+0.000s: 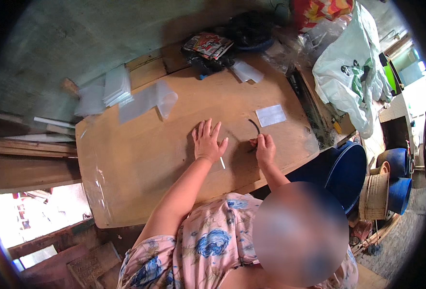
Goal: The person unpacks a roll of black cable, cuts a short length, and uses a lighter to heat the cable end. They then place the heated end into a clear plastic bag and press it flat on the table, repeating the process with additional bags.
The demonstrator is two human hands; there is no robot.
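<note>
My left hand (206, 140) lies flat on the brown tabletop (140, 164), fingers spread, with nothing in its grip. Just below its wrist a narrow white strip (223, 163) shows on the board. To the right, my right hand (266, 148) is closed in a pinch around a thin, curved black thing (255, 125) that sticks out beyond the fingers. Its exact kind cannot be made out, and the fingers hide its middle. A small whitish rectangular sheet (271, 115) rests just beyond that hand.
Clear plastic sheets (140, 103) and a stack of them (117, 86) lie at the far left. Printed packets (208, 45) and another clear sheet (246, 71) are at the back. A white plastic bag (340, 72) hangs at right, above a blue barrel (350, 168).
</note>
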